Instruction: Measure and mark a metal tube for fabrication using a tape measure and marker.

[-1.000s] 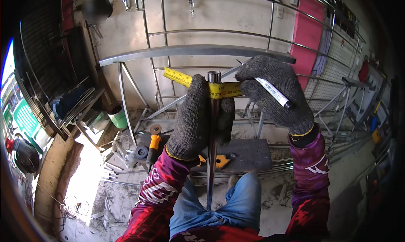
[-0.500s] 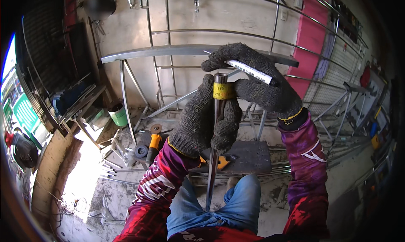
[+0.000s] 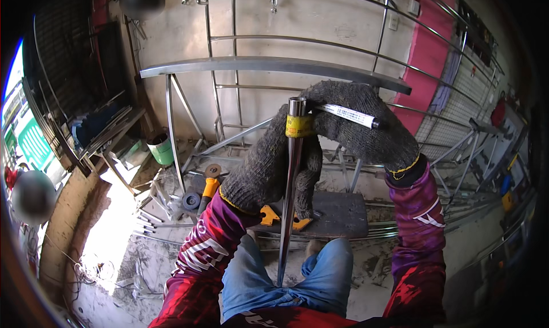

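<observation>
A shiny steel tube (image 3: 289, 191) rises from between my knees, its open end on top. Wrapped around it just below that end is a strip of yellow measuring tape (image 3: 298, 126). My left hand (image 3: 255, 171), in a dark grey knitted glove, is closed around the tube at the tape. Gloved the same way, my right hand (image 3: 369, 128) holds a white marker pen (image 3: 346, 114) with a black end. The pen's tip side points at the tube's top, but the fingers hide the tip itself. My right fingers meet the tape's right side.
Behind my hands runs a long metal bar (image 3: 257, 65) on trestle legs, with a tubular frame against the wall. An angle grinder (image 3: 209, 188), a dark plate (image 3: 337, 214) and yellow magnet squares (image 3: 269, 215) lie on the floor. A green bucket (image 3: 162, 151) stands at left.
My right hand has lowered its fingers onto the tube's top beside the tape, bringing the pen's tip side closer. My left fingers have straightened downward somewhat. The view has shifted slightly.
</observation>
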Demonstrator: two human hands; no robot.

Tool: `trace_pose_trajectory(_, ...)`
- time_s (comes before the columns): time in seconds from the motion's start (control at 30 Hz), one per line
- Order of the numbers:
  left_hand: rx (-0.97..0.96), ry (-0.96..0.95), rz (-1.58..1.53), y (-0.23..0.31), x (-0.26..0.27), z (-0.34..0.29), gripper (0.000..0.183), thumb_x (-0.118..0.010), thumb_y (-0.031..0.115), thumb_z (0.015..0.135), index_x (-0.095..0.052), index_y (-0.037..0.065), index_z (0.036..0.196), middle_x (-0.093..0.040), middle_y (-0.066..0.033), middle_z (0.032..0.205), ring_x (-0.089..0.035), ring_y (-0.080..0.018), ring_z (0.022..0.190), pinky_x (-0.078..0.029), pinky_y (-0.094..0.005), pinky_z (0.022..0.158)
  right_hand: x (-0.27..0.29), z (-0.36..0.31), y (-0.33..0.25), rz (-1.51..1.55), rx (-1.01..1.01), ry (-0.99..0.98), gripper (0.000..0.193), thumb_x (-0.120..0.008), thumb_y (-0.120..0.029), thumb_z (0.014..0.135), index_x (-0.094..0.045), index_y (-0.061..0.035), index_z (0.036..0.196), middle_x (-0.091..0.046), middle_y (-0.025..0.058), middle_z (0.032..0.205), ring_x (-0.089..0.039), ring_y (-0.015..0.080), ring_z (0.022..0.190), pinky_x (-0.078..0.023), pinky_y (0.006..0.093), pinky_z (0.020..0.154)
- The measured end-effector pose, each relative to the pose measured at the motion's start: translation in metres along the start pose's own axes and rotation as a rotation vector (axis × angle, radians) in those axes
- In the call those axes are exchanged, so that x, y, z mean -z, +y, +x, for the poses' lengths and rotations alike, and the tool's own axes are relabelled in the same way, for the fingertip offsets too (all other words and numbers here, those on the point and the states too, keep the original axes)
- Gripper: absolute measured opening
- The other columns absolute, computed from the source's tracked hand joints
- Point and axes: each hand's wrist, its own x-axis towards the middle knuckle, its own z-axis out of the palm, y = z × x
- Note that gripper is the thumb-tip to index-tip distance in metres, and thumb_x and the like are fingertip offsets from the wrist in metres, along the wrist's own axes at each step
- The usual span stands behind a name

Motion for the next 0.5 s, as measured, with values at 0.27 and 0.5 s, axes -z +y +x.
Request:
trace_pose_trajectory(0.27, -0.225, 0.123, 0.108, 0.007, -0.027, -0.024, 0.049, -0.054, 0.052, 0.099, -0.054, 0.005, 0.112, -0.063, -0.011, 0.091, -0.066, -0.0202, 0.059, -0.055, -0.0325, 0.049, -0.005, -0.002, -0.011, -0.112, 0.0, 0.103, 0.032, -0.072, -0.011, 0.089, -0.064, -0.0021, 0.119, -0.067, 0.0146, 0.115, -0.066, 0.028, 0.105, -0.054, 0.0394, 0.09)
trace_pose_trajectory(0.5, -0.496, 0.267, 0.459, -0.003, -0.03, -0.014, 0.025, -0.057, 0.027, 0.102, -0.056, 0.003, 0.104, -0.06, -0.0082, 0.072, -0.059, -0.014, 0.047, -0.047, -0.027, 0.04, 0.009, -0.004, 0.002, -0.525, 0.238, -0.114, 0.043, -0.057, -0.015, 0.101, -0.048, -0.0002, 0.14, -0.055, 0.015, 0.138, -0.058, 0.023, 0.123, -0.05, 0.0377, 0.105)
